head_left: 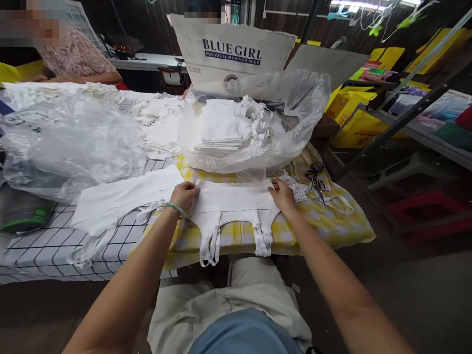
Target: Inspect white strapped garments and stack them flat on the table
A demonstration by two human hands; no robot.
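Note:
A white strapped garment [232,197] lies flat in front of me on a yellow checked cloth, its straps hanging toward the near edge. My left hand [183,194] pinches its upper left corner between thumb and fingers. At the upper right corner, my right hand [283,195] grips the fabric the same way. Left of my left hand lies another white garment [125,196] with loose straps. Just beyond the held piece, a stack of folded white garments [221,125] sits in an open clear plastic bag [306,105].
Black scissors [316,179] and white scraps [295,187] lie to the right. A large clear bag [73,142] covers the table's left. A cardboard box [232,54] stands behind. Metal shelving [424,98] rises at right. Across the table is another person [73,54].

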